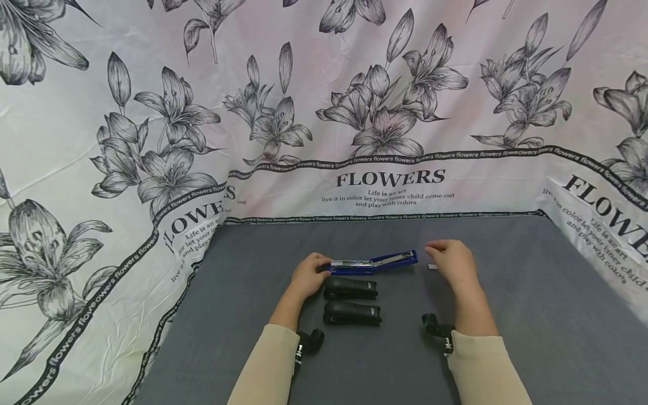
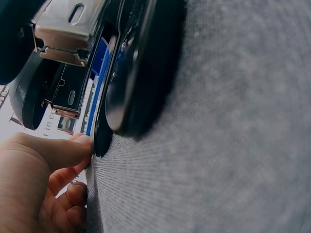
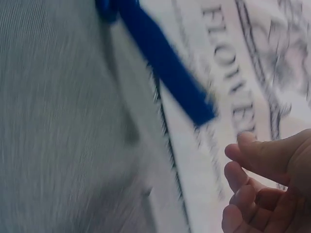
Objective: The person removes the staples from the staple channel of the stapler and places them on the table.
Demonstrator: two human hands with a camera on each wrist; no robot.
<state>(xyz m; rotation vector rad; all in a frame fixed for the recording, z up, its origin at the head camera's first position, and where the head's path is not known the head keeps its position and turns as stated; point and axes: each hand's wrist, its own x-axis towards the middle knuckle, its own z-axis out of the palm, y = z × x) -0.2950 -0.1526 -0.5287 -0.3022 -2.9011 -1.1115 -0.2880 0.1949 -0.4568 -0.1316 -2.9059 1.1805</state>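
Note:
A blue stapler lies swung open flat on the grey cloth, its metal staple rail facing up. My left hand grips its left end; in the left wrist view the thumb presses the stapler's dark end beside the blue body. My right hand hovers just past the stapler's right tip with loosely curled fingers and holds nothing. The right wrist view is blurred but shows the blue stapler and my right hand apart. A small white staple strip lies under that hand.
Two black staplers lie side by side just in front of the blue one; the nearer one fills the left wrist view. A floral cloth backdrop rises behind and at both sides of the grey cloth.

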